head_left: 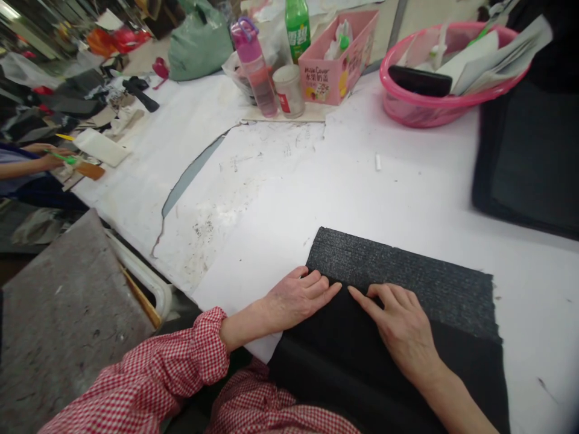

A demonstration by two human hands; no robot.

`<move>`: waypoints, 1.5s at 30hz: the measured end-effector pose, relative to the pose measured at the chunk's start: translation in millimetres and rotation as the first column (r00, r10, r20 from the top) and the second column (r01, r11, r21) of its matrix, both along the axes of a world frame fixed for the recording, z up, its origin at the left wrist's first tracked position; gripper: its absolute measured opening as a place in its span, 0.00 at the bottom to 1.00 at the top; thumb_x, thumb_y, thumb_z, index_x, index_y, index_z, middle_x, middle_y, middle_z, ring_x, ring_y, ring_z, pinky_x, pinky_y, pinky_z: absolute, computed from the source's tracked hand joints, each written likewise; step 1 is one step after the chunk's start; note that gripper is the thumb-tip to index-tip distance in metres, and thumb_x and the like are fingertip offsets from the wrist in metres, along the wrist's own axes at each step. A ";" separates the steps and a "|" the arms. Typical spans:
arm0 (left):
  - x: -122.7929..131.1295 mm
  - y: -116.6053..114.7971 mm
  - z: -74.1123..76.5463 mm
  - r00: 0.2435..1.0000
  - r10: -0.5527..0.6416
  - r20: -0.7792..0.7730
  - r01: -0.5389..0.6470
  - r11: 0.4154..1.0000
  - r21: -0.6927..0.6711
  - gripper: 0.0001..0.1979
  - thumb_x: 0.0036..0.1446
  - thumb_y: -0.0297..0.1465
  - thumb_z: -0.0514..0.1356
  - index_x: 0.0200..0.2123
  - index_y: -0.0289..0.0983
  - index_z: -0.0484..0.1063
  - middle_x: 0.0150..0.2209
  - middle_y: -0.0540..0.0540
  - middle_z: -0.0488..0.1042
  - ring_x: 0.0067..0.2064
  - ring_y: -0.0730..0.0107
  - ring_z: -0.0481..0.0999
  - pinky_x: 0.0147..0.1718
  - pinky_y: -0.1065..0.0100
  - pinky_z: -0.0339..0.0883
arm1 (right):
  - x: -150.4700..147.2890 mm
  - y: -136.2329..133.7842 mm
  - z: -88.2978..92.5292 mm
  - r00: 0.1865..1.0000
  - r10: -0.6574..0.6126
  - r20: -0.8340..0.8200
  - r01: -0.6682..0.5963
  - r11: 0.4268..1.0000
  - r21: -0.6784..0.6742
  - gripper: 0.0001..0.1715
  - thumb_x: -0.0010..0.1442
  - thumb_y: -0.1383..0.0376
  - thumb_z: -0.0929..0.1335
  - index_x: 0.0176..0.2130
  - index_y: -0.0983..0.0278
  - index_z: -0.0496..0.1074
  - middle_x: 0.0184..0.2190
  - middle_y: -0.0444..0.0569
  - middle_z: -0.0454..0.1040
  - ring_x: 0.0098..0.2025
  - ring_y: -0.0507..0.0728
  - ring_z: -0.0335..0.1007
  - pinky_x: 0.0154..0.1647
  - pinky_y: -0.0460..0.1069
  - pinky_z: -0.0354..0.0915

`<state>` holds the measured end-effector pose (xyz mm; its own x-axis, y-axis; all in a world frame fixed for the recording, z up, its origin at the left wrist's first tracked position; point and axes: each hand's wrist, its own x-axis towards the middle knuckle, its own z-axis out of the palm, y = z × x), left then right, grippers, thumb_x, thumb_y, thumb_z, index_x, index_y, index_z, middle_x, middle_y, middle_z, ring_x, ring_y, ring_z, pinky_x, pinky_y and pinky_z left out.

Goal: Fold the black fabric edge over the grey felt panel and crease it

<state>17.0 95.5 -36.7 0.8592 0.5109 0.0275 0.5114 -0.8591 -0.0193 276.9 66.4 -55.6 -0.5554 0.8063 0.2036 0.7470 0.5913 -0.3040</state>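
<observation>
A black cloth (pixel 470 374) lies over the near edge of the white table, with a dark grey, textured strip (pixel 407 271) along its far side. My left hand (pixel 301 298) rests on the cloth's left part, where the black meets the strip. Its fingers are stretched out and lie flat. Close to its right, my right hand (pixel 400 322) presses on the same line, with thumb and fingers apart. The tips of both hands nearly meet but leave a small gap. Neither hand grips anything.
A pink basket (pixel 420 111) with papers and a black phone stands at the back right. Beside it are a pink box (pixel 321 81), a white cup (pixel 289 90) and bottles. Dark fabric (pixel 534 163) lies at the right. Another person's hands (pixel 47 158) show at the far left.
</observation>
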 end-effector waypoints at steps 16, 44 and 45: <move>12.9 2.3 2.6 0.994 -0.080 -0.075 0.076 0.996 -0.052 0.23 0.68 0.24 0.51 0.65 0.31 0.54 0.52 0.38 0.68 0.52 0.60 0.68 0.49 0.58 0.63 | 37.1 -8.2 -1.1 0.998 -0.038 -0.058 0.035 0.999 -0.040 0.21 0.67 0.71 0.62 0.56 0.55 0.70 0.41 0.50 0.69 0.44 0.58 0.63 0.44 0.54 0.59; 50.9 13.9 12.1 0.974 -0.191 -0.124 0.163 0.965 -0.207 0.22 0.71 0.24 0.46 0.66 0.31 0.51 0.49 0.41 0.68 0.50 0.60 0.66 0.48 0.59 0.59 | 73.5 -16.0 1.5 0.999 -0.012 -0.053 0.006 0.995 -0.103 0.20 0.69 0.70 0.59 0.57 0.57 0.68 0.41 0.50 0.67 0.44 0.59 0.61 0.45 0.55 0.58; 52.7 14.4 12.7 0.973 -0.193 -0.130 0.163 0.964 -0.212 0.22 0.71 0.25 0.46 0.66 0.31 0.51 0.48 0.41 0.68 0.49 0.60 0.66 0.47 0.59 0.59 | 72.8 -16.4 1.9 0.999 -0.011 -0.051 0.006 0.995 -0.096 0.20 0.69 0.70 0.59 0.57 0.57 0.68 0.41 0.50 0.67 0.44 0.59 0.61 0.45 0.55 0.58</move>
<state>69.6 109.9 -24.0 0.9236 0.3313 -0.1930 0.3540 -0.9302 0.0967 349.7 50.0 -53.7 -0.5391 0.8281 0.1536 0.7338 0.5513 -0.3970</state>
